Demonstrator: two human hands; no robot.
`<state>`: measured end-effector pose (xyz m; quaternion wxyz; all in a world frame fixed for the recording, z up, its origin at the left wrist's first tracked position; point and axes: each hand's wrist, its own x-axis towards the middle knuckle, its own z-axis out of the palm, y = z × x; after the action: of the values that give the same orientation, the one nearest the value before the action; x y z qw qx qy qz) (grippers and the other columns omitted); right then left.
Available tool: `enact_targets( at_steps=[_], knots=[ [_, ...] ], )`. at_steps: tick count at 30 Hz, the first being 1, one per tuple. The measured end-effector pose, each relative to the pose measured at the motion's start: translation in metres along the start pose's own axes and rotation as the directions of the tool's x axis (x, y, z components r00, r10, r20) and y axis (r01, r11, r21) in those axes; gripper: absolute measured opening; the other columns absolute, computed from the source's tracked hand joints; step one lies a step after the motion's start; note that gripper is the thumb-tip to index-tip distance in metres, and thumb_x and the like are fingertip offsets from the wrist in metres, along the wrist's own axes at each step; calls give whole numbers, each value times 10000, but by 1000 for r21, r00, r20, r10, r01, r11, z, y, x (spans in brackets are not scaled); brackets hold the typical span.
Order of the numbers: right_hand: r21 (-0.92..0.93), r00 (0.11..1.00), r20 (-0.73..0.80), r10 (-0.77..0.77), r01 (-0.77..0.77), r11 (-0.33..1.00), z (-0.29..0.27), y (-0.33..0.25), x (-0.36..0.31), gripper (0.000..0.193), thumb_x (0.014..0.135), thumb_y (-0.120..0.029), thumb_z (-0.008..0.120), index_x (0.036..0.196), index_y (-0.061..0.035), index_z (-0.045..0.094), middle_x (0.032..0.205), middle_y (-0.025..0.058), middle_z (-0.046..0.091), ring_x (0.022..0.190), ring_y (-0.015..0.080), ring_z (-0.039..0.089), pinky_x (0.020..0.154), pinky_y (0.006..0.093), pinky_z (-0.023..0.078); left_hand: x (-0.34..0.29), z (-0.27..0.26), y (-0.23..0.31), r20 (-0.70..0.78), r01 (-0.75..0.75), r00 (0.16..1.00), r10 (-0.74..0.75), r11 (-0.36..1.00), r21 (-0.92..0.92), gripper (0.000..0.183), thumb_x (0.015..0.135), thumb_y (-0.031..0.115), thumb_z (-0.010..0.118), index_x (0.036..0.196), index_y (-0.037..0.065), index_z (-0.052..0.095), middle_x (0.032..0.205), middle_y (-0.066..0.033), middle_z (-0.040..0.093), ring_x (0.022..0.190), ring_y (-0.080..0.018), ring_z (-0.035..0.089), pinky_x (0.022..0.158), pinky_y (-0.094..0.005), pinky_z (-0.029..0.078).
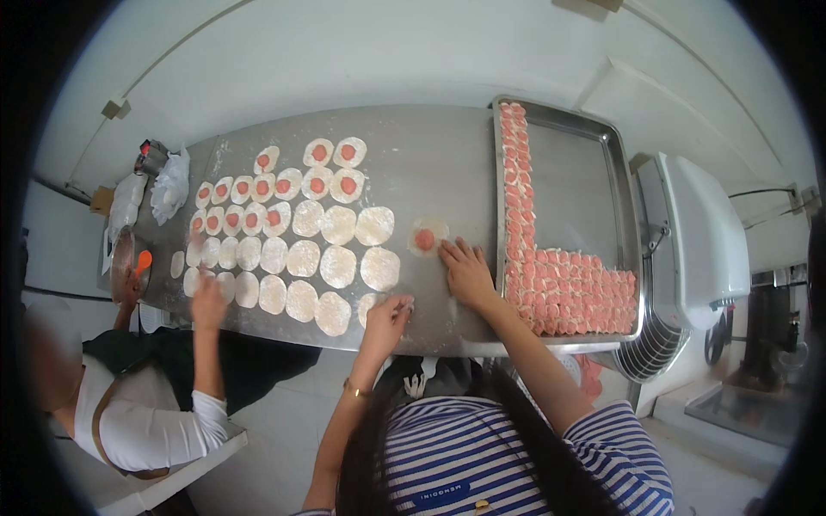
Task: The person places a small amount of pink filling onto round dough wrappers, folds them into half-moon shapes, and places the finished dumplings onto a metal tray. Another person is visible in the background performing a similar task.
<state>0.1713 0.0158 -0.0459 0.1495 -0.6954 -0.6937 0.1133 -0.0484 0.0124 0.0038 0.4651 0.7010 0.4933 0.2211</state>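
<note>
I see a big metal tray (572, 193) on the counter (434, 159). Little pink and white dumplings (568, 297) sit close together in it, in a strip down its left side and in a wide patch across the end nearest the person in the striped shirt (447, 451).

Just left of the tray is one round of dough (425, 238) with a blob of pink meat on it. It lies flat on the counter. The person's right hand (469, 275) is between it and the tray, fingers loose and a bit spread, with the tips at the edge of the dough. The left hand (387, 325) is farther left of the tray, by the counter's near edge. Its fingers are curled in, and I can't tell if they hold anything.

Farther left of the tray lie lots of floury dough rounds (337, 267) in rows. Some of those away from us have pink blobs too. At the counter's far left end from the tray, a helper in white sleeves has one blurry hand (207, 303) over the rounds and the other (129, 285) by a bowl (123, 256) with an orange spoon (144, 260).
</note>
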Motion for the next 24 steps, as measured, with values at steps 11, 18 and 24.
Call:
enact_targets(
  at_steps=[11, 18, 24],
  knots=[
    [285, 919, -298, 257, -172, 943, -6, -14, -34, 285, 740, 7, 539, 1024, 28, 535, 1036, 200, 498, 983, 374, 498, 852, 429, 430, 62, 48, 14, -128, -114, 974, 190, 887, 448, 183, 779, 21, 634, 936, -46, 569, 943, -242, 559, 883, -403, 566, 762, -449, 469],
    [535, 875, -162, 456, -310, 786, 17, -7, -9, 214, 735, -41, 636, 935, 11, 583, 902, 154, 590, 839, 297, 604, 757, 368, 491, 68, 53, -3, -158, -55, 982, 105, 954, 294, 105, 764, 20, 636, 830, -47, 589, 849, -215, 588, 785, -371, 597, 710, -424, 492],
    [818, 821, -20, 571, -314, 482, 22, -1, -15, 306, 735, -22, 613, 1035, 27, 575, 878, 103, 631, 782, 162, 616, 685, 282, 508, 65, 62, -12, -204, 16, 977, -59, 979, -204, 221, 785, 47, 638, 964, -49, 553, 879, -150, 620, 812, -226, 632, 729, -314, 511]
  ],
)
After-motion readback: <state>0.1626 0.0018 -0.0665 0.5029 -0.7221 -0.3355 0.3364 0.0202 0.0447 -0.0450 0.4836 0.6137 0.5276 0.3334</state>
